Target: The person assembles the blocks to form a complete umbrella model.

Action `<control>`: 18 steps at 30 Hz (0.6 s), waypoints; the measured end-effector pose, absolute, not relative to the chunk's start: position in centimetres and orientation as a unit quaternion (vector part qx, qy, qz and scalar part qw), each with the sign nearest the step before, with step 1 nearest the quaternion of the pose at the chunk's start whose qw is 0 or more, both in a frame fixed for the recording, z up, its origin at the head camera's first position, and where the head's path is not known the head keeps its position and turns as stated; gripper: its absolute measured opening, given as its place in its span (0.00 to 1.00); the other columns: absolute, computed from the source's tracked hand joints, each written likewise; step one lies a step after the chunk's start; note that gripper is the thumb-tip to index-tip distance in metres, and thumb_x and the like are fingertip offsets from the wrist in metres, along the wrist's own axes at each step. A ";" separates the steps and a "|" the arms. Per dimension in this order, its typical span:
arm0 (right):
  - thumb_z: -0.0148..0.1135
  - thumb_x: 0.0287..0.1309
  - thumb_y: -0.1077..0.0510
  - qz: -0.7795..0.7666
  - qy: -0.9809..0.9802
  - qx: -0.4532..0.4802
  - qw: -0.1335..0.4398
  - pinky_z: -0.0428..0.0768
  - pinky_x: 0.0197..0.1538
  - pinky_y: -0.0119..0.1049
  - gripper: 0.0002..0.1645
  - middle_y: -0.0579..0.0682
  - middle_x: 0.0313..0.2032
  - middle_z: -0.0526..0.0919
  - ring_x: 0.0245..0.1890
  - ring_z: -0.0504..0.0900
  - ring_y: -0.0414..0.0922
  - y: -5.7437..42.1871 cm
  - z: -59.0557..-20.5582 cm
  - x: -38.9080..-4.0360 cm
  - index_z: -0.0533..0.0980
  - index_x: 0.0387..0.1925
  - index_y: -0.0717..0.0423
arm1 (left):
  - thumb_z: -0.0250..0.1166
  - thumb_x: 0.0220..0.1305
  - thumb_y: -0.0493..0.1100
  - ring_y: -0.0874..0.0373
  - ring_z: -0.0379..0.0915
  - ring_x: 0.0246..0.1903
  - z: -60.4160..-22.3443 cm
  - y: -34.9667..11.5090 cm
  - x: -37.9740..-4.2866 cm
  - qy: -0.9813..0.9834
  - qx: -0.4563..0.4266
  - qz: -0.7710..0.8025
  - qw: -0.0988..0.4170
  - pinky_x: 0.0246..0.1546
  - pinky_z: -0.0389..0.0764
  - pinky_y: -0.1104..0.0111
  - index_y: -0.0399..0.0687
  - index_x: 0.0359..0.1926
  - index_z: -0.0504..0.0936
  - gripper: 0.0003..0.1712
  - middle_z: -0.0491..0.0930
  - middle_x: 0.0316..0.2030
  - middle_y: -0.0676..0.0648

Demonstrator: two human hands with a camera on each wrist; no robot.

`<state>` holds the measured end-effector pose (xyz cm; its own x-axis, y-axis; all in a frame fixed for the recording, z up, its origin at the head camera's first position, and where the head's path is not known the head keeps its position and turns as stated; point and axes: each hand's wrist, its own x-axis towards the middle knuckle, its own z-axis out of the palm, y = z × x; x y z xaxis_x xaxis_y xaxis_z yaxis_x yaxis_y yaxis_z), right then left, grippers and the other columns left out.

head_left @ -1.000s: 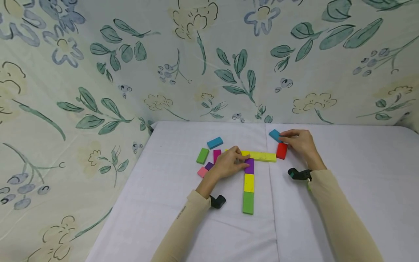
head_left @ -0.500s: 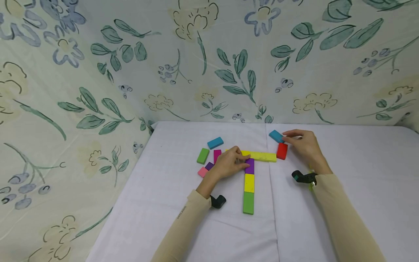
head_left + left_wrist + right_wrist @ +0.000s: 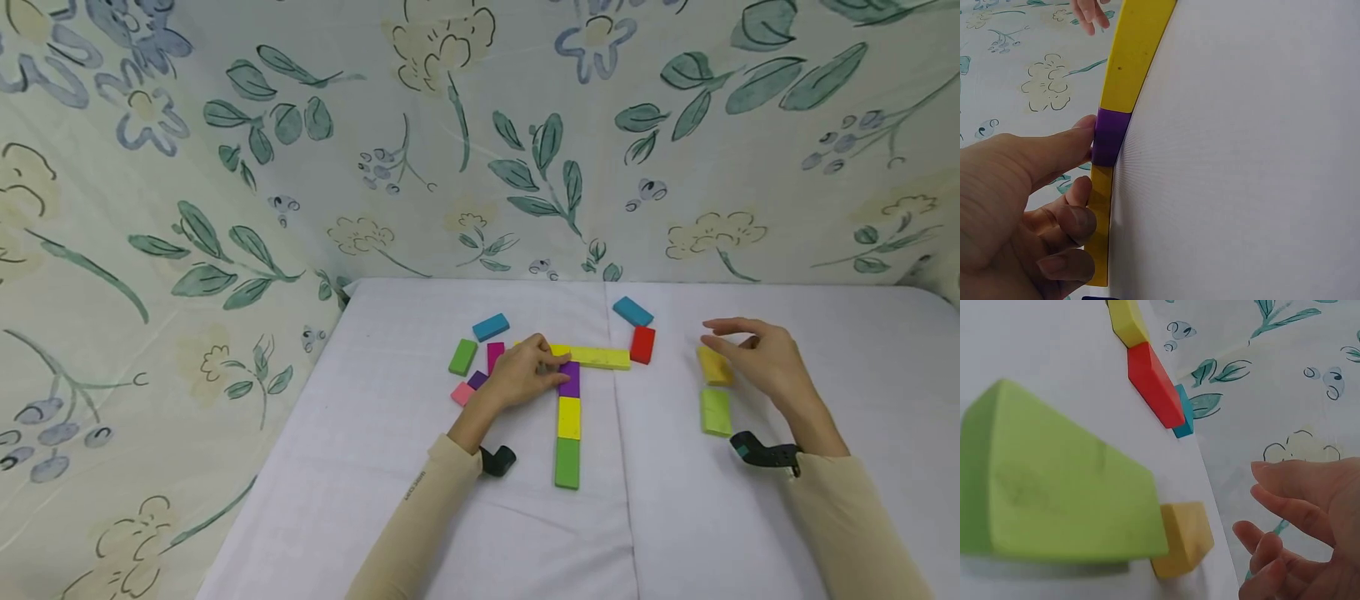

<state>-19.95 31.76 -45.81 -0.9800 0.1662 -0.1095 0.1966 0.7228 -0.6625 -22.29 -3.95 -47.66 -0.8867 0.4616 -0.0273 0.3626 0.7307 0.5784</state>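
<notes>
My left hand [image 3: 527, 369] is at the join of a T-shaped row of flat blocks, its thumb and a finger on the purple block [image 3: 570, 381]. In the left wrist view, the purple block [image 3: 1111, 139] stands between yellow blocks; the other fingers of the left hand [image 3: 1029, 194] curl beside the lower one. My right hand [image 3: 761, 360] hovers beside a loose yellow block [image 3: 715, 367], its loosely bent fingers holding nothing. Below that lies a light green block [image 3: 716, 412]. The red block [image 3: 642, 345] touches the right end of the yellow bar [image 3: 600, 358], angled against a blue block [image 3: 633, 312].
Left of the bar lie a blue block [image 3: 491, 327], a green block [image 3: 463, 357], a magenta block [image 3: 495, 357], a dark purple block [image 3: 477, 380] and a pink block [image 3: 462, 392]. A yellow block [image 3: 569, 417] and a green block [image 3: 567, 463] continue the stem on the white-clothed table [image 3: 375, 467].
My right hand has left the blue block and moved right and toward me, uncovering the loose yellow and light green blocks. My left hand has stayed in place.
</notes>
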 end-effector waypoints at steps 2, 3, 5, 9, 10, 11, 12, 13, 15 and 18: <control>0.56 0.69 0.30 -0.353 0.931 0.086 0.021 0.69 0.34 0.37 0.41 0.62 0.60 0.74 0.42 0.69 0.52 32.5 -45.9 -19.3 0.73 0.69 0.54 | 0.73 0.65 0.55 0.62 0.67 0.36 -47.6 -4.0 -22.3 0.926 0.223 0.291 0.086 0.32 0.66 0.77 0.61 0.61 0.84 0.24 0.72 0.40 0.54; 0.57 0.69 0.30 -0.351 0.933 0.080 0.022 0.69 0.34 0.36 0.41 0.63 0.61 0.74 0.42 0.70 0.51 32.8 -46.0 -19.0 0.73 0.69 0.54 | 0.73 0.65 0.55 0.62 0.67 0.36 -47.7 -4.0 -22.3 0.926 0.223 0.291 0.086 0.32 0.66 0.77 0.61 0.61 0.84 0.24 0.72 0.40 0.54; 0.58 0.69 0.30 -0.348 0.935 0.070 0.030 0.70 0.33 0.35 0.42 0.62 0.62 0.74 0.43 0.70 0.51 33.2 -46.2 -18.7 0.72 0.70 0.54 | 0.72 0.65 0.55 0.62 0.67 0.36 -47.7 -4.0 -22.3 0.927 0.222 0.289 0.085 0.32 0.66 0.77 0.61 0.61 0.84 0.24 0.72 0.40 0.54; 0.64 0.67 0.34 -0.341 0.937 0.050 0.050 0.71 0.33 0.34 0.42 0.64 0.63 0.73 0.47 0.69 0.53 33.9 -46.6 -18.2 0.70 0.72 0.54 | 0.72 0.65 0.55 0.62 0.67 0.36 -47.8 -4.0 -22.3 0.928 0.222 0.289 0.083 0.32 0.65 0.77 0.61 0.61 0.84 0.24 0.72 0.41 0.54; 0.65 0.67 0.35 -0.340 0.938 0.044 0.055 0.71 0.33 0.33 0.42 0.64 0.63 0.72 0.48 0.69 0.54 34.0 -46.7 -18.2 0.70 0.73 0.54 | 0.72 0.65 0.55 0.62 0.67 0.36 -47.7 -4.0 -22.3 0.928 0.223 0.288 0.083 0.32 0.65 0.77 0.61 0.61 0.84 0.24 0.72 0.41 0.54; 0.67 0.66 0.37 -0.339 0.938 0.038 0.061 0.72 0.33 0.33 0.42 0.65 0.63 0.72 0.48 0.69 0.55 34.0 -46.7 -18.1 0.69 0.73 0.54 | 0.72 0.65 0.55 0.62 0.67 0.36 -47.7 -3.9 -22.3 0.927 0.223 0.289 0.083 0.32 0.65 0.77 0.61 0.61 0.84 0.24 0.72 0.41 0.54; 0.68 0.65 0.38 -0.337 0.939 0.031 0.067 0.72 0.34 0.33 0.43 0.66 0.63 0.72 0.49 0.69 0.56 34.1 -46.8 -18.0 0.69 0.73 0.55 | 0.72 0.65 0.55 0.62 0.67 0.36 -47.7 -3.9 -22.3 0.927 0.223 0.289 0.084 0.32 0.65 0.77 0.61 0.61 0.84 0.24 0.72 0.41 0.54; 0.69 0.64 0.39 -0.335 0.939 0.025 0.072 0.72 0.34 0.33 0.43 0.66 0.64 0.71 0.49 0.69 0.56 34.1 -46.8 -18.0 0.69 0.73 0.55 | 0.72 0.65 0.55 0.62 0.67 0.36 -47.7 -3.9 -22.3 0.928 0.221 0.289 0.085 0.32 0.65 0.77 0.61 0.61 0.84 0.24 0.72 0.41 0.54; 0.71 0.63 0.41 -0.334 0.939 0.016 0.080 0.73 0.34 0.33 0.44 0.66 0.64 0.71 0.50 0.69 0.56 34.1 -46.9 -18.0 0.69 0.73 0.56 | 0.73 0.65 0.55 0.62 0.67 0.36 -47.8 -3.9 -22.3 0.928 0.220 0.290 0.085 0.32 0.65 0.77 0.61 0.61 0.84 0.24 0.72 0.41 0.54; 0.72 0.62 0.42 -0.330 0.940 0.007 0.082 0.73 0.34 0.32 0.44 0.66 0.64 0.70 0.49 0.70 0.54 34.1 -47.1 -18.1 0.69 0.73 0.57 | 0.73 0.65 0.54 0.62 0.67 0.36 -47.8 -4.0 -22.3 0.927 0.219 0.291 0.084 0.32 0.65 0.77 0.61 0.61 0.84 0.24 0.72 0.41 0.55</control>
